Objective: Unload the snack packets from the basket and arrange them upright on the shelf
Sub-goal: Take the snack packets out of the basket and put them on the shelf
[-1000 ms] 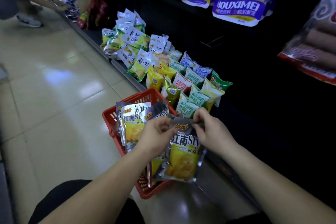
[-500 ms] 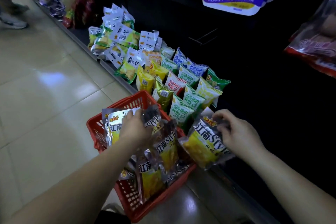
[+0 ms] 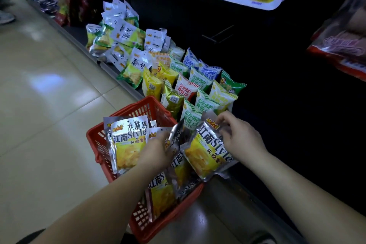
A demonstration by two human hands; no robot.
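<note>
Pinching packet [image 3: 208, 150] top: right hand [image 3: 240, 138] fingers; left hand [image 3: 156, 152] fingers gripping basket [image 3: 126, 111] packet.

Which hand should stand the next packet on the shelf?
Right. The right hand already pinches the top of a silver-yellow packet beside the shelf; the left hand is down in the red basket.

Your red plastic basket [image 3: 126, 113] sits on the floor at lower centre of the frame, against the shelf's front edge. Silver-and-yellow "Style" chip packets stand and lean in it; the frontmost one [image 3: 127, 144] at the basket's left is nearly upright, face toward you. Another packet of the same kind [image 3: 208, 152] is tilted over the basket's right rim, at centre frame, top corner toward the low dark shelf [image 3: 263, 125] at centre right.
</note>
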